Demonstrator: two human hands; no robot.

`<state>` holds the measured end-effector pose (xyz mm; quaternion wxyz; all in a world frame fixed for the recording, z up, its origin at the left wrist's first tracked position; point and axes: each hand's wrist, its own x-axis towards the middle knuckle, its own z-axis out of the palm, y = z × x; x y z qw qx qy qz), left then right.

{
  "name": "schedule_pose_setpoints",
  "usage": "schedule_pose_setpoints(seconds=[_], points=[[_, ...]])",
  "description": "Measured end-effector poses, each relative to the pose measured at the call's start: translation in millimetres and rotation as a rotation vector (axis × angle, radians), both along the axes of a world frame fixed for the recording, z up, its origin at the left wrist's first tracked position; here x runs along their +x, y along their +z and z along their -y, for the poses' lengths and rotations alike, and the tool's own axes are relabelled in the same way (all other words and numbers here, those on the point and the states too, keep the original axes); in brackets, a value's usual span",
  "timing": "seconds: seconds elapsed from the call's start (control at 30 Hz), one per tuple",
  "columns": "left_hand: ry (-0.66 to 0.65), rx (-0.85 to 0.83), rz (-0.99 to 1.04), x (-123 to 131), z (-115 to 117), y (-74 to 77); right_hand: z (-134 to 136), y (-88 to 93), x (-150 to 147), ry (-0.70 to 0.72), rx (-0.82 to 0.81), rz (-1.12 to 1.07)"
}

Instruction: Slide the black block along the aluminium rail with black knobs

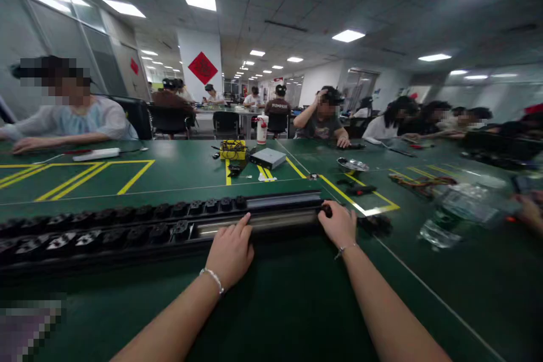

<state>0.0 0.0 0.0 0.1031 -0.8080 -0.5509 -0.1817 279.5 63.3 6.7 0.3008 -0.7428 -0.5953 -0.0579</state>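
Note:
A long black rail tray (271, 203) lies across the green table in front of me, its two channels filled on the left with several small black parts (127, 226). My left hand (229, 251) rests on the near edge of the tray, fingers curled down against the bare metal channel. My right hand (339, 223) is closed over the tray's right end, touching a small black piece there. What the fingers grip is hidden.
The green table (271, 305) has yellow floor-style markings. A yellow box (232, 149), a grey box (267, 158) and a white bottle (262, 130) stand at the far middle. A clear plastic bag (458, 209) and cables lie right. Other people sit around.

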Motion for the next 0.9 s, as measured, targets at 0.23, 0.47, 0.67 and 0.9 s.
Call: schedule_pose_setpoints(seconds=[0.23,0.47,0.67,0.9], points=[[0.005,-0.006,0.006,0.8,-0.6,0.4,-1.1,-1.2,1.1,0.001,0.018,-0.023],[-0.003,0.006,0.013,-0.4,-0.4,0.8,-1.6,-0.8,2.2,0.006,0.020,-0.042],[-0.001,0.015,0.007,0.1,-1.1,0.4,-0.6,-0.4,2.6,0.016,0.025,-0.046],[-0.002,0.021,0.012,-0.5,-0.7,0.4,-2.5,-3.9,4.0,0.013,0.053,-0.048]])
